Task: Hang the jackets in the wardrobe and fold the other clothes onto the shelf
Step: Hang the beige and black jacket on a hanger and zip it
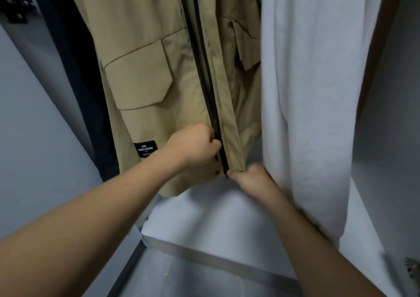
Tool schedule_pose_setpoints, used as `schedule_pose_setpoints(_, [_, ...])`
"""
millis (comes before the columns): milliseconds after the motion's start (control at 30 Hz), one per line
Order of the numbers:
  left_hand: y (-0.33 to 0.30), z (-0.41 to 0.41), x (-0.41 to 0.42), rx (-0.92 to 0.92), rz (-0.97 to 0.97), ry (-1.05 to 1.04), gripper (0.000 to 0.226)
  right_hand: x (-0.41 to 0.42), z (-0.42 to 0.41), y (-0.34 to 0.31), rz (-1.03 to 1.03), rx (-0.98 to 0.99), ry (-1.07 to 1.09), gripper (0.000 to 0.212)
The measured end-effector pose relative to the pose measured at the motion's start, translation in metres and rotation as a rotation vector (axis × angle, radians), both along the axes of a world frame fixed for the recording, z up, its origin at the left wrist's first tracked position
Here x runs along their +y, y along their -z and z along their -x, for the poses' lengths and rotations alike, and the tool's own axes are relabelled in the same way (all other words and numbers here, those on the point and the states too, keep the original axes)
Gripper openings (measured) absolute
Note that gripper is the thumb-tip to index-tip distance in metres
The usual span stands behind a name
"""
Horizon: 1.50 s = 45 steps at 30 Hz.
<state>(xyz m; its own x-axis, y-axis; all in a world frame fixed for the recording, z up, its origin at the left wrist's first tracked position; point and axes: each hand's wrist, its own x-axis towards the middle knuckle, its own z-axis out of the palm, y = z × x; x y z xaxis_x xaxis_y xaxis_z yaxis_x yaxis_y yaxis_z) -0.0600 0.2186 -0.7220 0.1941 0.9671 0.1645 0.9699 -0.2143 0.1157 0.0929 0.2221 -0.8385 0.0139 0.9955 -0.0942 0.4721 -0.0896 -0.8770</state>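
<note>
Here a khaki jacket [145,73] hangs inside the wardrobe, filling the upper middle of the frame, its long axis running from the top edge down to a hem at centre frame, leaning slightly to the right as it falls. Its black zipper [202,64] follows the same line down the front. 1 flap pocket [138,80] and a black label [145,148] sit on the panel left of the zipper. The left hand [193,145], at centre frame, has its fingers curled and pinching the zipper slider just above the hem. The right hand [250,177], just below and to the right, grips the bottom end of the zipper at the hem, fingers curled under the cloth. A white garment [313,92] hangs just beside the jacket at the right, touching the right wrist; a dark navy garment [75,53] hangs at the left. Below lies the wardrobe's white floor panel [204,219], and a pale grey wardrobe wall [29,126] fills the left of the frame.
</note>
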Motion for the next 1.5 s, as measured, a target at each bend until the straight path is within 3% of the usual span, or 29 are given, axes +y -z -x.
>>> schedule_pose_setpoints(33, [-0.002, 0.0, 0.001, -0.046, 0.009, -0.007, 0.029, 0.0, 0.0, -0.005, -0.08, -0.104, 0.057, 0.042])
schedule_pose_setpoints(100, [-0.01, 0.002, 0.003, -0.11, 0.012, -0.013, 0.029, -0.002, 0.002, -0.02, -0.237, -0.129, 0.122, 0.061])
schedule_pose_setpoints(167, [-0.017, 0.001, 0.003, -0.09, 0.004, -0.003, 0.028, 0.0, 0.007, -0.036, -0.37, -0.056, 0.072, 0.053])
schedule_pose_setpoints(233, [-0.024, -0.003, 0.004, -0.028, -0.016, 0.011, 0.027, 0.002, 0.013, -0.051, -0.427, -0.106, -0.021, 0.035])
schedule_pose_setpoints(367, [-0.038, -0.011, 0.006, 0.34, -0.174, 0.044, 0.026, 0.001, 0.024, -0.061, -0.492, -0.191, -0.008, 0.012])
schedule_pose_setpoints(433, [-0.047, -0.012, 0.009, 0.545, -0.284, 0.092, 0.022, -0.001, 0.026, -0.065, -0.464, -0.132, -0.02, 0.019])
schedule_pose_setpoints(533, [-0.073, -0.008, 0.016, 0.713, -0.458, 0.127, 0.016, -0.003, 0.02, -0.068, -0.4, -0.023, -0.047, 0.021])
schedule_pose_setpoints(667, [-0.103, 0.005, 0.019, 0.631, -0.569, 0.026, 0.019, -0.007, 0.009, -0.07, -0.361, -0.008, -0.06, 0.016])
schedule_pose_setpoints(767, [-0.113, 0.003, 0.016, 0.531, -0.444, 0.064, 0.018, -0.005, 0.012, -0.095, -0.457, -0.006, -0.022, 0.022])
schedule_pose_setpoints(833, [-0.123, 0.004, 0.016, 0.57, -0.402, 0.135, 0.017, 0.0, 0.018, -0.119, -0.568, -0.044, 0.019, 0.03])
schedule_pose_setpoints(900, [-0.132, 0.006, 0.016, 0.656, -0.455, 0.187, 0.017, 0.007, 0.023, -0.14, -0.617, -0.121, 0.024, 0.024])
schedule_pose_setpoints(1067, [-0.157, 0.006, 0.025, 0.941, -0.606, 0.242, 0.025, 0.021, 0.019, -0.156, -0.384, -0.182, -0.061, 0.021])
schedule_pose_setpoints(1167, [-0.203, 0.009, 0.035, 0.88, -0.703, 0.128, 0.021, 0.024, 0.011, -0.166, -0.227, -0.228, -0.089, 0.038])
schedule_pose_setpoints(1267, [-0.232, 0.006, 0.041, 0.822, -0.696, 0.063, 0.014, 0.027, 0.006, -0.203, -0.087, -0.437, -0.128, 0.055])
schedule_pose_setpoints(1333, [-0.237, 0.001, 0.042, 0.818, -0.636, 0.116, 0.015, 0.029, 0.007, -0.238, -0.135, -0.441, -0.101, 0.058])
schedule_pose_setpoints(1400, [-0.245, 0.0, 0.042, 0.856, -0.622, 0.203, 0.016, 0.034, 0.01, -0.272, -0.316, -0.375, -0.056, 0.056])
schedule_pose_setpoints(1500, [-0.269, 0.003, 0.044, 0.967, -0.67, 0.283, 0.02, 0.043, 0.02, -0.306, -0.497, -0.41, -0.035, 0.03])
